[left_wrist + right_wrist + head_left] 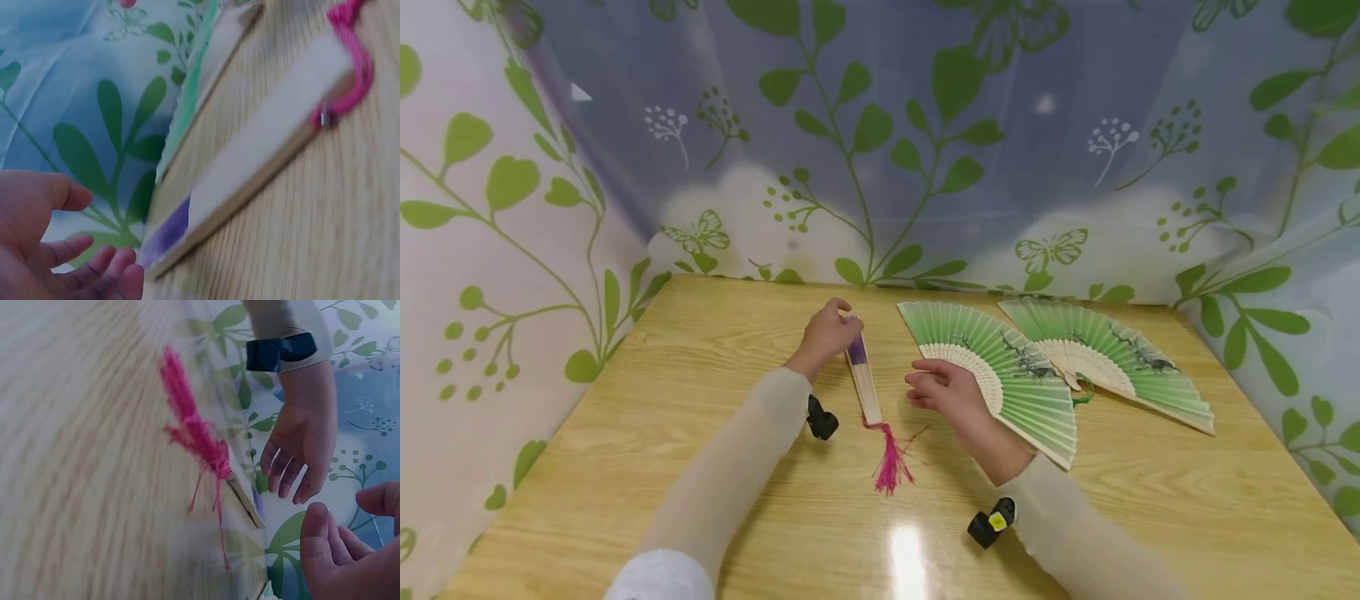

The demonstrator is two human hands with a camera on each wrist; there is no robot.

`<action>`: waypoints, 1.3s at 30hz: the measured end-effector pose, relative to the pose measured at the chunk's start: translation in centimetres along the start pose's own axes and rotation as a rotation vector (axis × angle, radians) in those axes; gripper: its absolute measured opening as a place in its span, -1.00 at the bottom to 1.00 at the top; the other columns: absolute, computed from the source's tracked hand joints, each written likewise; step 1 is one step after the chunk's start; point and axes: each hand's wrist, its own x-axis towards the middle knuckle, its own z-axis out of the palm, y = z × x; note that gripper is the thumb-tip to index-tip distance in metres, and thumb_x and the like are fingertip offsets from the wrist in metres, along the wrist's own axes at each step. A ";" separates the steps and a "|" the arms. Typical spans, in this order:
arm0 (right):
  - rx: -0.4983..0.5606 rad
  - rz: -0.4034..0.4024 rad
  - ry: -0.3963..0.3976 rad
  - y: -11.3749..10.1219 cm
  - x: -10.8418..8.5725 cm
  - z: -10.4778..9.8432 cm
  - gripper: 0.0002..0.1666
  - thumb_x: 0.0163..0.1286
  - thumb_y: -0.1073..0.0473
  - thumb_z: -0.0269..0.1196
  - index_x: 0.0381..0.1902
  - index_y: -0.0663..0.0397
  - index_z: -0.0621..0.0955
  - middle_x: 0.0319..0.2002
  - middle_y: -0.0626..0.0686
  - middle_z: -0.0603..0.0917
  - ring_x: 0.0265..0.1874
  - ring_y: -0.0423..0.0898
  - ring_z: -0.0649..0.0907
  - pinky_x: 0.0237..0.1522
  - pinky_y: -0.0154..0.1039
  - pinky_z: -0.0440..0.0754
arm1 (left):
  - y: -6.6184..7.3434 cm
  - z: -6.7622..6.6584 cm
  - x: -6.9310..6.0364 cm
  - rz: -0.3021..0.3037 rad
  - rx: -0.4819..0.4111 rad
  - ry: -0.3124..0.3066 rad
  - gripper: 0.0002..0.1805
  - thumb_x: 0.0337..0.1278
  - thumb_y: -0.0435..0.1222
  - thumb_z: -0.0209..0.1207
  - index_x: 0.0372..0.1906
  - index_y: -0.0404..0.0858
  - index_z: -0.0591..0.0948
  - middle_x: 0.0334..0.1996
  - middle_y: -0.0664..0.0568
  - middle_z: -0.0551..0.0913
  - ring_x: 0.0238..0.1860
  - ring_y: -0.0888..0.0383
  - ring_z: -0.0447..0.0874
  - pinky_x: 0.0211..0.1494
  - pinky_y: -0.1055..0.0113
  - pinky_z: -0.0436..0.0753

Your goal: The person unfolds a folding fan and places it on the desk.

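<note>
A folded hand fan (867,392) with pale wooden ribs, a purple end and a pink tassel (891,465) lies on the table. My left hand (831,335) is over its purple end, fingers loosely bent; in the left wrist view the fingertips (128,265) come close to that end without gripping it. Whether they touch it I cannot tell. To the right of the folded fan hovers my right hand (951,396), fingers relaxed and holding nothing, in front of a spread green fan (1037,392). The right wrist view shows both hands apart from the tassel (187,412).
A second spread green fan (1150,367) lies farther right, its pivot end close to the first one. The wooden table (737,517) is bordered at the back and sides by leaf-patterned cloth (910,192).
</note>
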 end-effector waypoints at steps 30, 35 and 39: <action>-0.972 -0.115 -0.022 0.6 4.0 5.8 -0.55 0.23 -0.13 0.36 -0.42 0.18 0.60 -0.60 0.00 0.59 -0.66 -0.14 0.50 -0.67 -0.30 0.47 | -1.2 0.7 3.5 -0.113 0.473 0.018 -0.45 0.10 0.22 0.16 -0.62 -0.13 0.37 -0.67 0.07 0.33 -0.61 0.15 0.32 -0.62 0.32 0.32; -1.053 -0.115 -0.032 0.7 4.1 6.4 -0.52 0.22 -0.15 0.38 -0.60 0.09 0.53 -0.70 -0.02 0.52 -0.75 -0.15 0.45 -0.77 -0.31 0.39 | -1.2 0.7 3.4 -0.122 0.489 0.027 -0.47 0.10 0.18 0.19 -0.60 -0.16 0.41 -0.66 0.05 0.40 -0.59 0.13 0.39 -0.60 0.30 0.39; -1.095 -0.083 -0.058 0.7 4.4 6.9 -0.52 0.19 -0.15 0.40 -0.56 0.11 0.53 -0.68 -0.01 0.53 -0.73 -0.15 0.49 -0.75 -0.29 0.42 | -1.2 0.7 3.1 -0.129 0.510 0.032 -0.51 0.12 0.15 0.19 -0.59 -0.16 0.43 -0.61 0.04 0.45 -0.55 0.11 0.43 -0.56 0.28 0.45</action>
